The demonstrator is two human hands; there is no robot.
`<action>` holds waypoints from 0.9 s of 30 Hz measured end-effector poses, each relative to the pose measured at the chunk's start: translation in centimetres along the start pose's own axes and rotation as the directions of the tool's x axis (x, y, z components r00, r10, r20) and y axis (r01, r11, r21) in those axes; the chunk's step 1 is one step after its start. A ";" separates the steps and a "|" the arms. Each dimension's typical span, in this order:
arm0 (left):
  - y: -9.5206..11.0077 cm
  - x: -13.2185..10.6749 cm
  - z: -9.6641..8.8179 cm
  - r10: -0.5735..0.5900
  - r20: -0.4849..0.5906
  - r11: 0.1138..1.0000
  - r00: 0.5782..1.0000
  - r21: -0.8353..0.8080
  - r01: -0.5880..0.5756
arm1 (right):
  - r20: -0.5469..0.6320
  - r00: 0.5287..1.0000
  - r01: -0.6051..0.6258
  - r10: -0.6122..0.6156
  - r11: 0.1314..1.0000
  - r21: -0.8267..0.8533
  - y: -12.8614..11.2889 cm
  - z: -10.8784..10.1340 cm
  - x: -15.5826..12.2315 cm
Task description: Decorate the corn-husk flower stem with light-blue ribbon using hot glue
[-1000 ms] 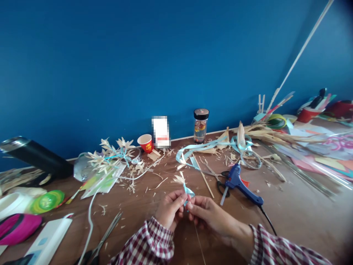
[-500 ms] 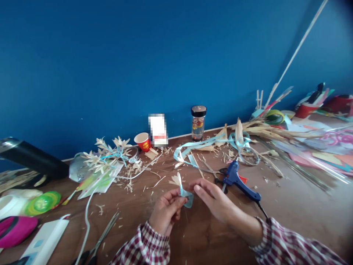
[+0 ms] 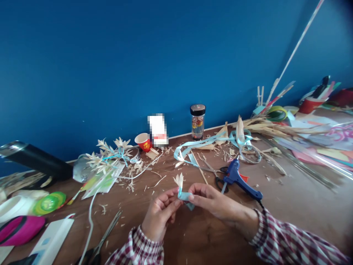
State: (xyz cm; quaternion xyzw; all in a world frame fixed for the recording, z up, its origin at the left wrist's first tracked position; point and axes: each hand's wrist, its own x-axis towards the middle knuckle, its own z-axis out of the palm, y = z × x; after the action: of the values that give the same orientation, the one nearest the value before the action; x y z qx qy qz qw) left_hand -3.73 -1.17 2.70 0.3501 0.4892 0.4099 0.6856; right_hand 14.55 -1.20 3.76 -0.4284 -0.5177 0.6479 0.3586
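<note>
Pinching with both: left hand (image 3: 160, 213) is gripping the base of a small husk flower (image 3: 178, 180) between thumb and fingertips, and right hand (image 3: 215, 202) is clamping a short light-blue ribbon strip (image 3: 185, 196) against that same base. The flower is sitting at frame centre, held just above the brown table (image 3: 289, 213), petals pointing up, ribbon looping round its stem with a tail hanging below. Step in hand, as I'm reading it: binding the ribbon round the stem, wrap partly on, end not fixed. Next move is calling for tension on the strip while the left pinch is holding the stem steady, otherwise the wrap is likely slipping. Fixing the end would be calling for the blue glue gun (image 3: 238, 178), lying just up and right of the right hand beside the black-handled scissors (image 3: 217, 176), so one hand would be letting go. Can't tell whether the gun is hot. Finished husk flowers (image 3: 110, 156) are lying left of centre, a long ribbon length (image 3: 198, 144) above centre.
</note>
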 end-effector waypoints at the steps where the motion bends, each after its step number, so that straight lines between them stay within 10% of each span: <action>1: -0.1 0.0 0.0 0.004 -0.012 1.000 1.000 0.002 -0.004 | -0.030 1.000 0.001 -0.003 0.999 -0.043 0.1 0.1 0.1; 10: -0.7 0.6 -0.6 -0.004 -0.137 1.000 0.991 -0.012 0.002 | -0.163 0.967 0.035 -0.197 0.732 -0.680 0.1 -1.1 -0.6; 18: -1.8 1.2 -2.2 -0.058 -0.194 0.989 0.979 0.125 0.084 | -0.066 0.946 0.128 -0.316 0.555 -0.822 -0.9 -5.1 -3.5; 27: -2.8 1.1 -1.6 0.164 -0.145 0.849 0.976 0.524 -0.065 | -0.407 0.855 -0.422 -0.322 0.025 -0.906 -0.3 -9.8 -6.7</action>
State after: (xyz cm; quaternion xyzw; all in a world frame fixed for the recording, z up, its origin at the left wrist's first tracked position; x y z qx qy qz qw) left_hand -4.45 -1.18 -0.62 0.5103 0.6206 0.3344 0.4926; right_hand 26.18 -3.68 4.36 -0.7269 -0.6840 -0.0313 0.0536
